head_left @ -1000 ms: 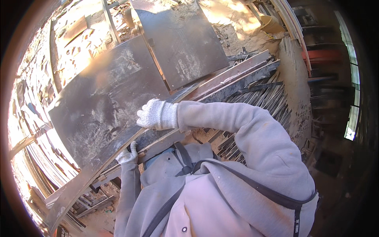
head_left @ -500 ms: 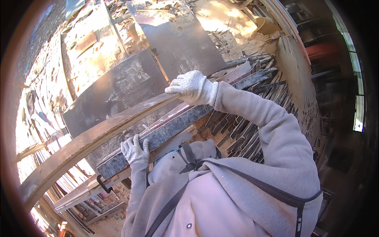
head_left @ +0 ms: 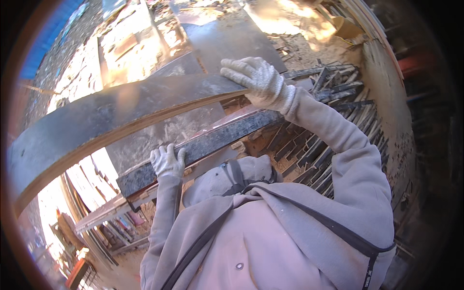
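Note:
A long plywood board (head_left: pixel 121 106), dark on its broad face with a light brown edge, slants across the view to the far left. My right hand (head_left: pixel 263 84), in a pale knitted glove, grips its right end, fingers over the dark face. Nearer to me lies a narrow, dark, scuffed board (head_left: pixel 232 133) with a reddish-brown upper edge. My left hand (head_left: pixel 168 162), gloved alike, holds this board near its left end, fingers over the top edge and thumb apart on the near side. The undersides of both boards are hidden.
Beyond the boards, large dark panels (head_left: pixel 232 41) lie over ground strewn with wood scraps. Many narrow strips (head_left: pixel 314 145) are piled at the right, beside sawdust-covered ground. A lower light beam (head_left: pixel 101 212) runs under the left end. A yellowish container (head_left: pixel 347 30) stands at the far right.
The plywood board has tilted and lifted, so its broad dark face now shows. My right hand has turned with its end, while my left hand stays on the narrow board. The view has shifted.

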Demonstrator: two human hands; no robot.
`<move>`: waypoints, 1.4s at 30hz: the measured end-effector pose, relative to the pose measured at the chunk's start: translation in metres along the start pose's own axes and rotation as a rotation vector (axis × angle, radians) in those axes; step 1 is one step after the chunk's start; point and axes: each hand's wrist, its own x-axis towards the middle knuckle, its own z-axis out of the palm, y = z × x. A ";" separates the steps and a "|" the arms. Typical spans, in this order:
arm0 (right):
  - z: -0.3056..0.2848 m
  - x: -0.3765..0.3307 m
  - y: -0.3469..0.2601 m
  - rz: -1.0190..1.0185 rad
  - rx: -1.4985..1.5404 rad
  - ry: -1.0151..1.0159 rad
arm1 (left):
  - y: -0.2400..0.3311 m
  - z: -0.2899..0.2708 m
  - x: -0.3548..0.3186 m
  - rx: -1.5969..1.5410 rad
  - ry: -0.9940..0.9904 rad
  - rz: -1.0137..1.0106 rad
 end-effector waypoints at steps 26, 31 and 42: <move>0.087 0.013 0.001 0.352 0.821 -0.306 | -0.191 -0.027 -0.089 -0.888 0.108 -0.936; 0.080 0.008 0.009 0.329 0.641 -0.450 | -0.189 -0.032 -0.061 -0.911 -0.039 -0.879; 0.056 0.039 -0.019 0.342 0.439 -0.631 | -0.221 -0.001 -0.080 -0.996 0.099 -0.764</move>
